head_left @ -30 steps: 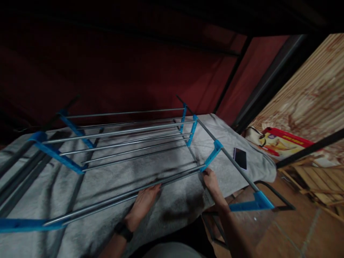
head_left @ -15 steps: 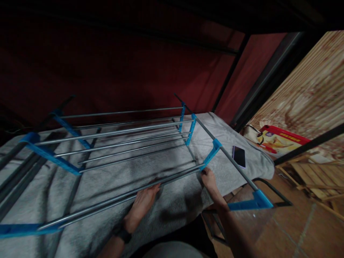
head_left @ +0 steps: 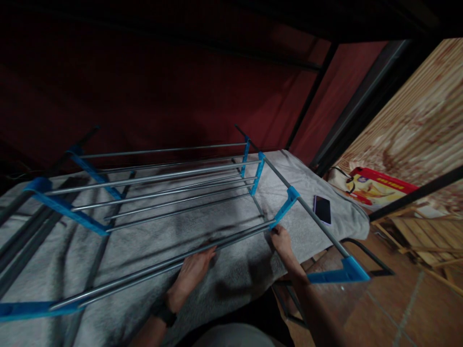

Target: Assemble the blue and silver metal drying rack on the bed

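Observation:
A rack of thin metal rods joined by blue plastic brackets lies on its side over a grey blanket. My left hand rests palm down on the blanket, fingers under the nearest pair of rods and touching them. My right hand grips the end of those rods just below a blue bracket. A dark band sits on my left wrist.
A black phone lies on the blanket's right end. A grey side rail runs to a blue foot over the tiled floor. A red printed box and wooden slats stand at right. Dark red wall behind.
Both hands stay on the nearest rods. The view has shifted slightly; nothing else has visibly moved.

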A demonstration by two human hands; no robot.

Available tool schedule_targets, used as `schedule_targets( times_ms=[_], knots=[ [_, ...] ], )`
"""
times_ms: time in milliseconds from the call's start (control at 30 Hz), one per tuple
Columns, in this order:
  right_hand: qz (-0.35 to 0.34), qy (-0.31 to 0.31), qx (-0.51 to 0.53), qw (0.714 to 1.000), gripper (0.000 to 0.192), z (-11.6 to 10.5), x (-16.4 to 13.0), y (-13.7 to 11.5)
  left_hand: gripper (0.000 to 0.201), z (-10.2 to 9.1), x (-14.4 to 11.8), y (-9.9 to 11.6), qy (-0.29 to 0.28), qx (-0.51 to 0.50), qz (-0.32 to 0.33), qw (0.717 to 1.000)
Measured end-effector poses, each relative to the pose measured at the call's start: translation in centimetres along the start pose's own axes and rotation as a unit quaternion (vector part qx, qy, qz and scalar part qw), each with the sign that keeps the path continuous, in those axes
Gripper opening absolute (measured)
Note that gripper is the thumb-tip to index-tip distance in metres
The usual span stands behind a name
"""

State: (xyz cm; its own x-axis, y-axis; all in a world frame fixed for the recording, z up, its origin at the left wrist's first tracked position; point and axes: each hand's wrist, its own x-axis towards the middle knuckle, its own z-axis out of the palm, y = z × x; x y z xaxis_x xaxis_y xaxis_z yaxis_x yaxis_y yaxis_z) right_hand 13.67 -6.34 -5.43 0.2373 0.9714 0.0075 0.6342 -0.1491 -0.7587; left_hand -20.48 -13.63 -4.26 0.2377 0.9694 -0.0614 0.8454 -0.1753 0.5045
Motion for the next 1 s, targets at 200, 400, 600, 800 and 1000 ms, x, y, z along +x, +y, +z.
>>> schedule_targets(
  times_ms=[200,400,600,800,1000],
  knots=[
    [0.02,-0.007,0.017,1.0,0.04,-0.2,0.0,-0.4,0.045,-0.3,-0.3,0.1,-0.018,0.036,0.011,0.999],
    [0.037,-0.007,0.024,0.999,0.04,-0.2,0.0,-0.8,0.045,-0.1,-0.4,-0.2,-0.03,0.057,0.033,0.997],
    [0.041,-0.004,0.037,0.998,0.042,-0.2,0.1,-1.1,0.047,-0.2,-0.3,-0.2,-0.055,0.063,0.027,0.996],
    [0.051,-0.01,0.062,0.997,0.038,-0.6,0.0,-1.6,0.048,-0.6,-0.2,0.3,-0.065,0.069,0.01,0.995],
    [0.059,-0.007,0.06,0.996,0.041,-0.5,-0.2,-1.8,0.049,-1.3,-0.1,0.6,-0.071,0.058,0.018,0.996]
  ],
)
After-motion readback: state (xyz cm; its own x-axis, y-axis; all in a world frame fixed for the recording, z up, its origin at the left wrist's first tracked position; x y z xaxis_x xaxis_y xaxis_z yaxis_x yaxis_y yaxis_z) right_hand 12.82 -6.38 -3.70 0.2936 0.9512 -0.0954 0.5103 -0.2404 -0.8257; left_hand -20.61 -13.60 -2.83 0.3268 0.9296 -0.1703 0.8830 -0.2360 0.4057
